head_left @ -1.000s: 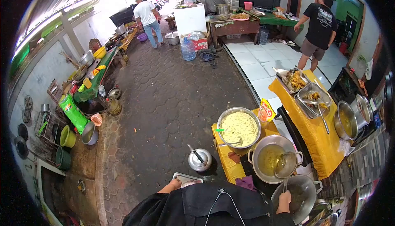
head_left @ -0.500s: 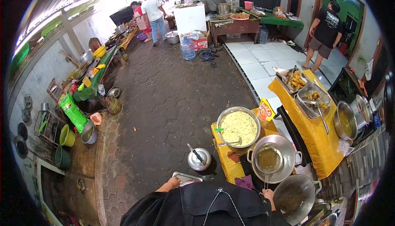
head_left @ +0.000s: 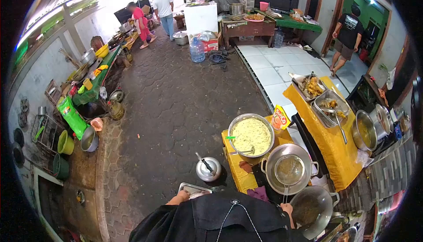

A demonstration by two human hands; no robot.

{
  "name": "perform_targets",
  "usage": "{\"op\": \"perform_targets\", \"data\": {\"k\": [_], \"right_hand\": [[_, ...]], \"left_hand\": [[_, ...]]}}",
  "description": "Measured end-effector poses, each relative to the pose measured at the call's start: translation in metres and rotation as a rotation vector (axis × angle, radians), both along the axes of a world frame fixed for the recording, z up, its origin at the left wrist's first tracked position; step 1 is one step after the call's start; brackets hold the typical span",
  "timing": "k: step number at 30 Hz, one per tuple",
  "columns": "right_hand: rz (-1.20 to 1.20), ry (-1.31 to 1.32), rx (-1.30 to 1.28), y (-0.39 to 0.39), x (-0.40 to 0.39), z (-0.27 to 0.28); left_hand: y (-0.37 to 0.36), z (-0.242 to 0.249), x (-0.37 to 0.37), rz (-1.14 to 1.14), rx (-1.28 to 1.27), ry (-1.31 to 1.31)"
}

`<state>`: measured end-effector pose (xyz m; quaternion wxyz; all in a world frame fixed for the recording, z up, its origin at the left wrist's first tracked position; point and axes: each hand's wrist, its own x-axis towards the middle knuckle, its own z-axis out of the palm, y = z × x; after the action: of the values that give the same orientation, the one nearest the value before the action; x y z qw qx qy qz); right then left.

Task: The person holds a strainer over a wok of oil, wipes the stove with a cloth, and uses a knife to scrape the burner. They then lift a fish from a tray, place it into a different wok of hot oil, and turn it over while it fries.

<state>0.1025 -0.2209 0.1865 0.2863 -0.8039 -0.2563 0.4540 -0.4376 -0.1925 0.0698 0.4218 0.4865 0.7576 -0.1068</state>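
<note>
My left hand [head_left: 180, 196] is closed on the rim of a metal tray [head_left: 195, 189], mostly hidden by my black clothing. My right hand [head_left: 287, 208] grips the thin handle of a round mesh strainer [head_left: 289, 169]. Its bowl is over a two-handled metal pot [head_left: 302, 150]. Close beside my right hand sits a large wok [head_left: 313, 210] with a dark inside. Ahead, a metal basin [head_left: 236, 123] holds a pale yellow mixture with a ladle [head_left: 245, 151] in it. On the ground left of the pot is a metal kettle [head_left: 208, 171].
A yellow-covered table [head_left: 341, 154] on the right bears food trays [head_left: 331, 105] and a metal pot [head_left: 364, 129]. A SunCo packet [head_left: 280, 118] stands by the basin. Several people are farther off, one at a doorway [head_left: 349, 33]. Buckets and a green bag [head_left: 74, 118] line the left.
The view has shifted slightly. The person in pink has turned and stepped aside, and the person in black has moved toward the doorway. Both my hands keep their holds.
</note>
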Motion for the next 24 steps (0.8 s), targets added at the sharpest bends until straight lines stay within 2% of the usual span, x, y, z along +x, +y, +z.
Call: {"op": "perform_targets", "data": {"k": [3, 4, 6, 7, 8, 9, 11, 12, 13, 15, 18, 19, 21, 23, 24], "right_hand": [[-0.031, -0.029, -0.010, -0.003, 0.003, 0.002], [-0.018, -0.038, 0.075, -0.007, 0.005, -0.001], [-0.024, -0.023, 0.091, -0.011, 0.009, -0.005], [-0.003, -0.030, 0.116, -0.013, 0.015, -0.013], [-0.007, 0.014, 0.159, -0.014, 0.026, -0.027], [-0.027, 0.052, 0.199, -0.020, 0.034, -0.047], [-0.158, 0.129, 0.099, -0.021, 0.044, -0.062], [-0.215, 0.114, 0.128, -0.024, 0.043, -0.061], [-0.265, 0.098, 0.159, -0.025, 0.037, -0.056], [-0.229, 0.008, 0.128, -0.025, 0.036, -0.046], [-0.236, -0.067, 0.059, -0.025, 0.046, -0.050], [-0.247, -0.064, 0.058, -0.023, 0.045, -0.042], [-0.183, -0.290, -0.089, -0.023, 0.043, -0.027], [-0.190, -0.320, -0.131, -0.024, 0.052, -0.036], [-0.147, -0.452, -0.229, -0.020, 0.056, -0.039]], "left_hand": [[0.001, 0.000, 0.001, 0.041, 0.001, -0.027], [0.001, 0.000, 0.001, 0.058, 0.001, -0.039], [-0.002, 0.001, 0.003, 0.107, -0.001, -0.066], [-0.001, 0.007, 0.006, 0.146, -0.018, -0.093], [0.001, 0.032, 0.014, 0.217, -0.070, -0.179], [-0.003, 0.028, 0.012, 0.181, -0.094, -0.178], [-0.004, 0.002, -0.002, -0.206, 0.013, -0.103], [0.000, -0.018, -0.007, -0.267, -0.003, -0.115], [-0.001, -0.043, -0.016, -0.185, -0.005, -0.112], [-0.008, -0.078, -0.026, 0.005, -0.002, -0.099], [-0.018, -0.084, -0.032, 0.043, 0.108, -0.116], [-0.015, -0.073, -0.029, 0.032, 0.108, -0.113], [-0.013, -0.049, -0.024, 0.114, 0.027, -0.165], [-0.009, -0.074, -0.033, 0.072, 0.064, -0.133], [-0.010, -0.074, -0.035, 0.035, 0.102, -0.105]]}}
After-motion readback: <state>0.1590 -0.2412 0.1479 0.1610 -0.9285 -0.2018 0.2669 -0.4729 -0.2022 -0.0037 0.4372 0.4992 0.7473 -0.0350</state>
